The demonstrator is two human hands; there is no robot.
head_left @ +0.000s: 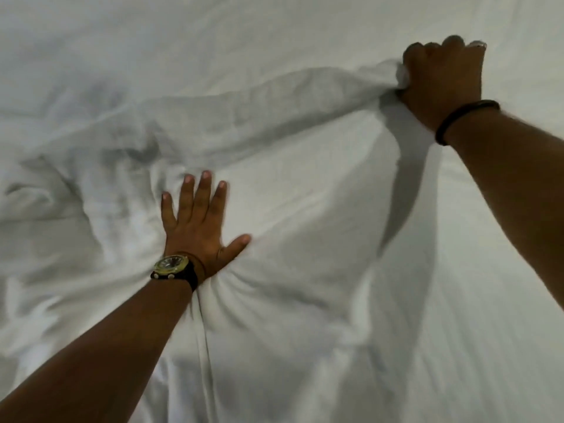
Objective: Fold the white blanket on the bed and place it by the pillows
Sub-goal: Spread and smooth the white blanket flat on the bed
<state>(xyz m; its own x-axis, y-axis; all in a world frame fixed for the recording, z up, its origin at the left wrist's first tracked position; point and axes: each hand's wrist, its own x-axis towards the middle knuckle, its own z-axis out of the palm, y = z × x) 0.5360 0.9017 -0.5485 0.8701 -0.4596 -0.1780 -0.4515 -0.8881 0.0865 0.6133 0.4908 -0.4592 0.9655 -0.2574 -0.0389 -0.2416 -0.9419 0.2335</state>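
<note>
Fingers (pixel 197 195) of the left hand (pixel 198 227) are spread flat and pressed into the white blanket (pixel 290 224), most likely to pin the cloth so it does not slide while the other side is drawn over. At upper right, the right hand (pixel 442 77) is curled into a fist, its fingers pinching a bunched edge of the same blanket and lifting it, so a raised ridge of cloth runs leftward from the fist. This looks like an early fold, with one edge being brought across.

One blanket can be made out; it fills nearly the whole view, rumpled at left and smoother in the middle, lying on the bed. Two hands are at work. One watch (pixel 171 265) sits on the left wrist and one dark band (pixel 464 120) on the right. No pillows are visible.
</note>
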